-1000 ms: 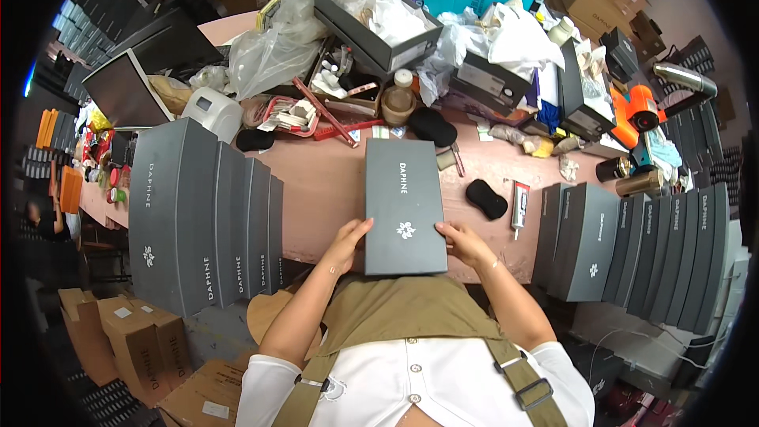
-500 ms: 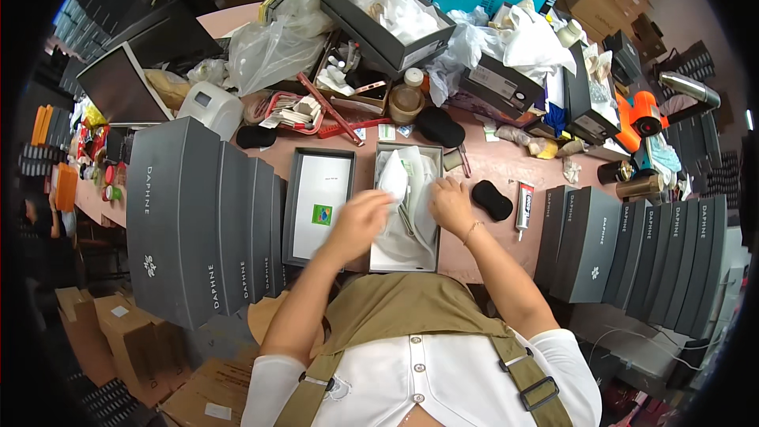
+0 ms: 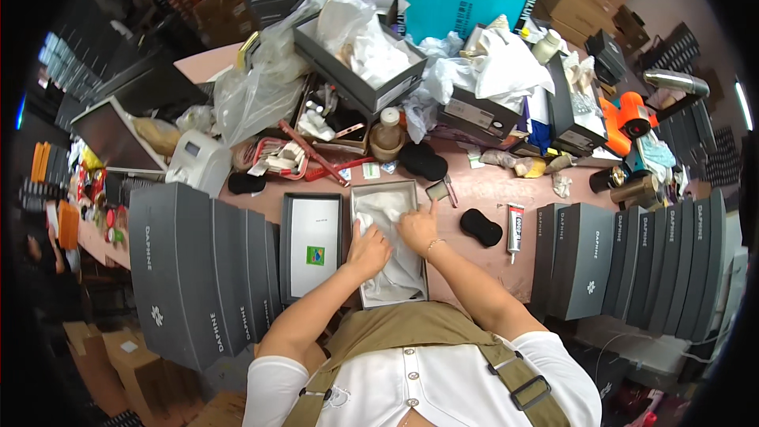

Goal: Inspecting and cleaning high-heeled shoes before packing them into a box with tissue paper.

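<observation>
In front of me an open grey shoe box stands on the table. Crumpled white tissue paper covers what lies inside it, so its contents are hidden. My left hand reaches in over the left wall, fingers closed on the tissue. On the opposite side, my right hand pinches the paper near the right wall, its index finger pointing outward over the rim. Beside the box on the left rests a shallow box lid, white inside, holding a small green card.
Stacked grey shoe boxes stand at left and right. Right of the open box lie a black oval pad and a white-and-red tube. Behind are a jar, a red basket and boxes stuffed with paper.
The tissue now lies over the box's contents, where a white bundle and a slim strap-like item showed before. Both hands have come onto the paper. My view has shifted.
</observation>
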{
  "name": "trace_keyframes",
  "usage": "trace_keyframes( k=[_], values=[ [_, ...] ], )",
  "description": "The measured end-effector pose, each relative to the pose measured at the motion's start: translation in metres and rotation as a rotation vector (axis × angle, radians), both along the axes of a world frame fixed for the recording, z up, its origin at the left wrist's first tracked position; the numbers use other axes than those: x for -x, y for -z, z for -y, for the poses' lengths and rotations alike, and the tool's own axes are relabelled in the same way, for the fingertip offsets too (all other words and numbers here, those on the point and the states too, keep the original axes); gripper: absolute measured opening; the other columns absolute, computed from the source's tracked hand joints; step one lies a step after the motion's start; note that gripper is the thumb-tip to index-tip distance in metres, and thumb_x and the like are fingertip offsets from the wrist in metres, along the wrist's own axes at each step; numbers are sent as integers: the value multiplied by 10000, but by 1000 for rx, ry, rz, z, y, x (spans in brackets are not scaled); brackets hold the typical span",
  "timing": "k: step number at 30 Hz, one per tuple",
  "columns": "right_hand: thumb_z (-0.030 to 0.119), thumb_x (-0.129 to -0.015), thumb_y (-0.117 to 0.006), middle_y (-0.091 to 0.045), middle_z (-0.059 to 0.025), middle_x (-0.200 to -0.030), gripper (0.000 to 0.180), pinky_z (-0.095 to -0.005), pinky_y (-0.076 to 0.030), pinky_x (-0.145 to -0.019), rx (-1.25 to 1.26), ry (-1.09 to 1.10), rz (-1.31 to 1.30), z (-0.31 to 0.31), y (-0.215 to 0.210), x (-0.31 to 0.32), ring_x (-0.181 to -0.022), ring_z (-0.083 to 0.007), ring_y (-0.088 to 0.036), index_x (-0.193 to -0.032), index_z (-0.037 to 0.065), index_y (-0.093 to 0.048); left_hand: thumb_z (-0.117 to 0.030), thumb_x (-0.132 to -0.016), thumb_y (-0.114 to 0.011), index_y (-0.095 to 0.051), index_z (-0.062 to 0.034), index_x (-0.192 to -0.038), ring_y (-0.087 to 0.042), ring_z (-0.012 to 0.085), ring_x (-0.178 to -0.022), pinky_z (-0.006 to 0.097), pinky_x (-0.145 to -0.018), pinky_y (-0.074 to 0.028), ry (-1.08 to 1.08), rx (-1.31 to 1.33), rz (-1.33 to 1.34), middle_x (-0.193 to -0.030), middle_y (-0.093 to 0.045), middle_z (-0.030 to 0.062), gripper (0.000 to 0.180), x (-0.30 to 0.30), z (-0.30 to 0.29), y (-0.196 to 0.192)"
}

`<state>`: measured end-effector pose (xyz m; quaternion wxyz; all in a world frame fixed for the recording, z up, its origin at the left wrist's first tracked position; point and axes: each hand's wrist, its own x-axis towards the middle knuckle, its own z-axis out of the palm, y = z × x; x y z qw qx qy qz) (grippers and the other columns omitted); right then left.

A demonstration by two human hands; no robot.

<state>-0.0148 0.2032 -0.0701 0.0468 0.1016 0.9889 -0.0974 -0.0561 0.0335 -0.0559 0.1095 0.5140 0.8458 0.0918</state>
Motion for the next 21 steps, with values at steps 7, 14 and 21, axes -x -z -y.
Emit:
trace_keyframes(
  k=[7, 14, 21],
  values=[
    [295, -854, -564, -651, -168, -763, 303, -462, -464, -778, 411, 98, -84, -38, -58, -9, -761, -367, -611, -788, 8, -635, -333, -818, -575, -656, -59, -1034, -441, 294, -1167, 658, -1029, -146, 7, -86, 59, -1103, -584, 116, 358, -5, 3, 7],
    [189, -848, -633, -561, -6, -714, 223, -261, -378, -524, 1109, 383, -516, -42, -135, -60, -592, -78, -447, -887, -29, -606, -423, -898, -527, -575, -23, -1115, -530, 316, -1113, 484, -943, -406, -459, -870, 723, -1153, -556, 167, 457, -32, 12, -45],
    [102, -773, -712, -510, -62, -685, 164, -266, -390, -489, 637, 35, -783, 14, -165, -72, -527, -160, -466, -746, 40, -562, -641, -822, -526, -510, -121, -1220, -639, 215, -860, 319, -706, -530, 24, -1184, 2688, -1116, -597, 79, 655, -76, 4, -22]
  ],
)
